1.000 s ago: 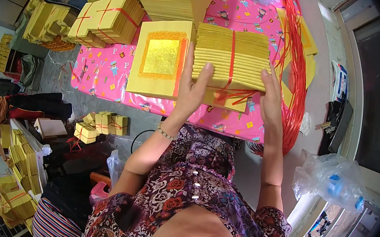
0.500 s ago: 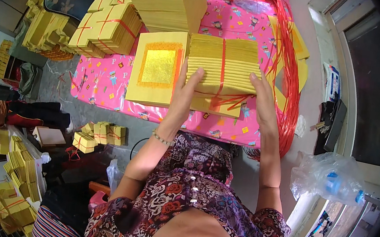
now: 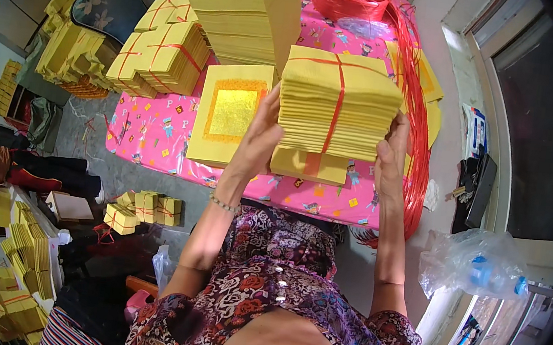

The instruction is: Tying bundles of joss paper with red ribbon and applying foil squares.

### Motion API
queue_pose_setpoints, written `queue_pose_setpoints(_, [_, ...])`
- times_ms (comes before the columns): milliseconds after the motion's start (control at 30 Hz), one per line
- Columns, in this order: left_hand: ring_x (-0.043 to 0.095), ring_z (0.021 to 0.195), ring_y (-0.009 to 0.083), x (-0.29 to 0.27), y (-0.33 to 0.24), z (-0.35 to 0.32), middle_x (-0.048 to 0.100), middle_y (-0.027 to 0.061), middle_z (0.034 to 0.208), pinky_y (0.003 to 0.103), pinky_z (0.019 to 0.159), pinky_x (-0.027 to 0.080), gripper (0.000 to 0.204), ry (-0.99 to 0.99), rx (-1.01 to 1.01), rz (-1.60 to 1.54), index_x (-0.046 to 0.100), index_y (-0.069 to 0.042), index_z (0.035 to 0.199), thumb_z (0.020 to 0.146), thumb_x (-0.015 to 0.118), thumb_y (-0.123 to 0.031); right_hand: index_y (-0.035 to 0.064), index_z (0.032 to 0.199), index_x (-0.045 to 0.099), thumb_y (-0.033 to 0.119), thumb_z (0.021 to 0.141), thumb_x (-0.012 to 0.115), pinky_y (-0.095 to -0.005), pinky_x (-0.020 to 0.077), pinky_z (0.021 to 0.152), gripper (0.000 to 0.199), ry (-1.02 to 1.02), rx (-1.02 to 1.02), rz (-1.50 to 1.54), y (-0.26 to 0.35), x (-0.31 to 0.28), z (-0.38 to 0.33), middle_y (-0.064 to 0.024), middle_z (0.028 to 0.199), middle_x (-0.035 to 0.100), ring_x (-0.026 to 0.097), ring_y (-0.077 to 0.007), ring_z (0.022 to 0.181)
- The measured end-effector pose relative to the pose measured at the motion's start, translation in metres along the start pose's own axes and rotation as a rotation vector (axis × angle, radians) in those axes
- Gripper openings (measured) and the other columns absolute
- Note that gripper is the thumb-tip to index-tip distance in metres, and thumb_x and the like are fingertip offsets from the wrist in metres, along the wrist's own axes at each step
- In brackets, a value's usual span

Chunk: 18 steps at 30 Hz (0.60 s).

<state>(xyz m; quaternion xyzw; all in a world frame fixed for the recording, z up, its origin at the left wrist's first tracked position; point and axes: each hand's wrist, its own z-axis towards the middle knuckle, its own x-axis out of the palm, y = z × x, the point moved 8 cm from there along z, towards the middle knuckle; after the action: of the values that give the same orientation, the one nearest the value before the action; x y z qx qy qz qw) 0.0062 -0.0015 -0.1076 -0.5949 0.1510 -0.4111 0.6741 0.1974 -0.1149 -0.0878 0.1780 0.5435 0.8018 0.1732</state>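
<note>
Between my two hands is a thick bundle of folded yellow paper (image 3: 304, 107), tied crosswise with red plastic strapping. My left hand (image 3: 262, 133) presses its left side and my right hand (image 3: 394, 148) its right side, so both are closed on it. The bundle is raised over the near part of the table, its layered folds facing me. Below it, a low stack of yellow paper (image 3: 308, 167) partly shows. Left of it lies a stack of yellow sheets with a gold foil square (image 3: 234, 113) on top.
A pink patterned cloth (image 3: 147, 137) covers the table. Behind stand a tall yellow paper stack (image 3: 238, 32) and several tied bundles (image 3: 167, 58). Red strapping (image 3: 413, 120) hangs down the right side from a coil (image 3: 350, 0). A co-worker (image 3: 31, 168) handles yellow paper at far left.
Both hands have raised and tilted the bundle, and its top with the crossed red strap now shows. The loose strap ends at its front are out of sight.
</note>
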Motion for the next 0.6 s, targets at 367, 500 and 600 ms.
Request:
queue_pose_setpoints(367, [0.020,0.146,0.0297,-0.037,0.005,0.011,0.018,0.0209,0.156,0.043,0.119,0.020,0.137,-0.156,0.108,0.001,0.000,-0.004,0.156,0.064,0.064,-0.084,-0.0034,0.142,0.029,0.019,0.085,0.069,-0.0369,0.0364,0.105,0.073,0.071,0.016,-0.031,-0.003,0.012,-0.010,-0.0136,0.130,0.047,0.048,-0.0216,0.120])
queue_pose_setpoints(500, [0.016,0.147,0.0304,-0.019,0.003,0.013,0.010,0.0237,0.159,0.037,0.119,0.016,0.156,0.044,0.033,0.243,-0.021,-0.004,0.152,0.056,0.084,-0.068,-0.0030,0.141,0.031,0.014,0.083,0.072,-0.0369,0.0355,0.106,0.073,0.079,-0.151,-0.196,0.003,0.009,-0.014,-0.0134,0.131,0.043,0.045,-0.0226,0.122])
queue_pose_setpoints(600, [0.017,0.147,0.0319,-0.014,-0.001,0.015,0.012,0.0245,0.158,0.038,0.119,0.016,0.151,0.084,0.025,0.285,-0.024,-0.005,0.151,0.058,0.090,-0.042,-0.0027,0.141,0.029,0.010,0.081,0.073,-0.0369,0.0343,0.107,0.075,0.098,-0.173,-0.255,-0.016,0.006,-0.020,-0.0134,0.133,0.039,0.043,-0.0238,0.126])
